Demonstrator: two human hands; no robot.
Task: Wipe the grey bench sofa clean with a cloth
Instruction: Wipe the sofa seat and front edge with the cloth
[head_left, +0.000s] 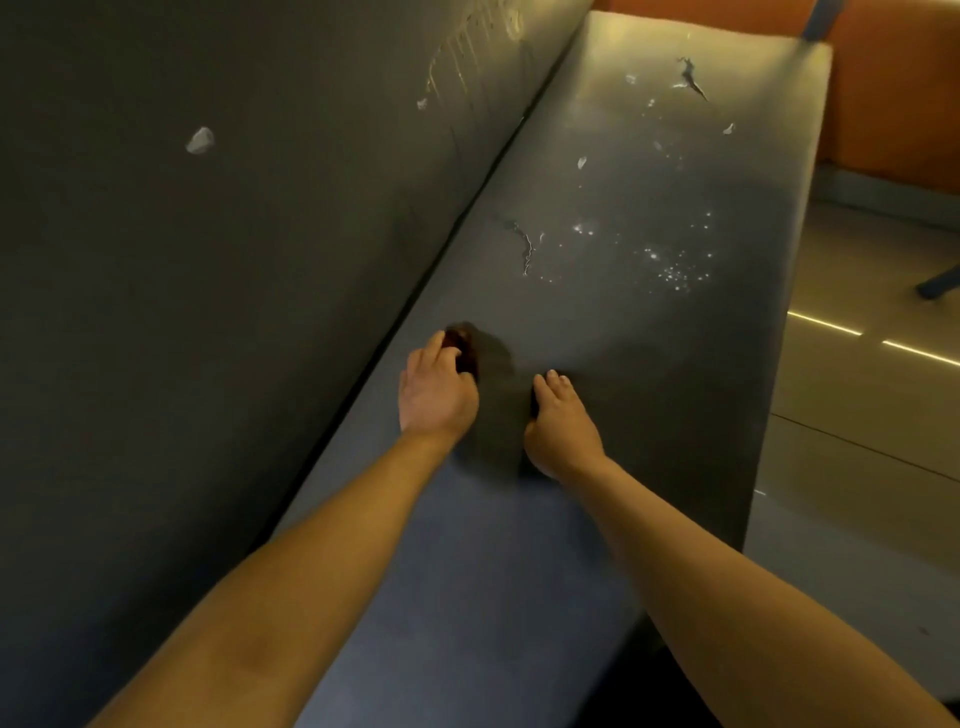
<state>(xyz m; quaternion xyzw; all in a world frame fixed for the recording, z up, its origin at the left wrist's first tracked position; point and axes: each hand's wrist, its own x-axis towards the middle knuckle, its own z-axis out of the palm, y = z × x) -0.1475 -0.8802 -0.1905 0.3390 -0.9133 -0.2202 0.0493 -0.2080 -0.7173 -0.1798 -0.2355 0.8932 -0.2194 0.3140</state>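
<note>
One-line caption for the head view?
Left hand and right hand on a dark cloth on the grey bench seat, flaked patches ahead.

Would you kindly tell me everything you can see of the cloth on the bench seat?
The cloth is dark grey, soft-looking fabric, lying spread flat on the grey bench seat close to the backrest. It nearly matches the seat, so its edges are hard to trace. The left hand grips its far corner, where a dark reddish patch shows; the right hand holds its right edge.

The sofa surface (649, 322) was grey, flecked with white scuffs; the cloth (496, 410) dark grey; the floor (857, 395) pale beige.
</note>
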